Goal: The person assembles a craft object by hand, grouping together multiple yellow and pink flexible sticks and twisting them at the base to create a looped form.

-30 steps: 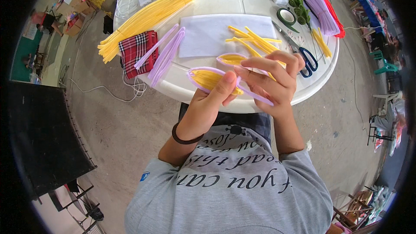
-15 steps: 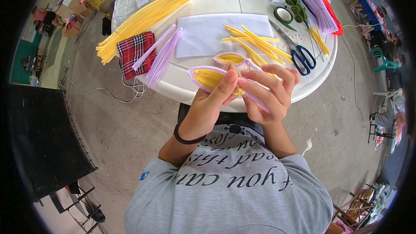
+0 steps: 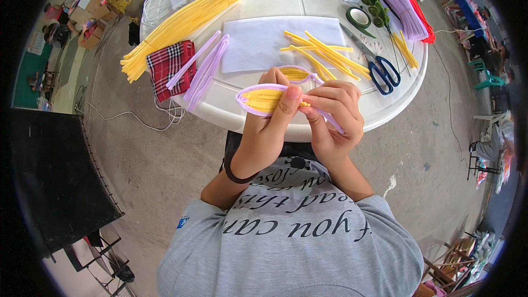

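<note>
A yellow-and-purple petal (image 3: 264,99) is pinched in the left hand (image 3: 269,126). Its purple tail (image 3: 330,121) is gripped by the right hand (image 3: 333,115). The petal could be bent if twisted hard.

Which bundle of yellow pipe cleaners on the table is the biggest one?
The long yellow bundle at the table's far left, beside the red checked cloth. The loose yellow ones near the scissors are few and shorter.
</note>
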Tool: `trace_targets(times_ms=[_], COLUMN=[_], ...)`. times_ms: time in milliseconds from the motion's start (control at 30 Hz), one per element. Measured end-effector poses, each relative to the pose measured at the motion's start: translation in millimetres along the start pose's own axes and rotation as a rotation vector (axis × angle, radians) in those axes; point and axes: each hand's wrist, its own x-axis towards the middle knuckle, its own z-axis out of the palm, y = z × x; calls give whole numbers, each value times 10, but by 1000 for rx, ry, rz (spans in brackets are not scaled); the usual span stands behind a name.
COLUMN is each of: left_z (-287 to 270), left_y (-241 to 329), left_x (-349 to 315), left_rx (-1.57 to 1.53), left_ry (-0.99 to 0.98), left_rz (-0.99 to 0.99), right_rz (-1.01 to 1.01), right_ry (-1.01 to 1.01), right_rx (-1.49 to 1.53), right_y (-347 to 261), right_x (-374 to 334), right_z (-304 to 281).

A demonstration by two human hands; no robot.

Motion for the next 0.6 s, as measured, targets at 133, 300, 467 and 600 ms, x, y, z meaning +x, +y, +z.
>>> trace_targets(times_ms=[133, 300, 467, 600], left_z=[-12, -27, -36, -62], left_y=[-54, -79, -74, -53], left_x=[13, 32, 53, 69], left_rx=[176, 354, 589, 773], left_ry=[64, 126, 150, 136], left_rz=[83, 107, 154, 180], right_rz=[59, 189, 436, 606], right_ry=[18, -29, -85, -122], right_rx=[43, 145, 413, 560], right_y=[11, 11, 52, 42], right_x=[-12, -11, -35, -11], right_z=[38, 49, 74, 47])
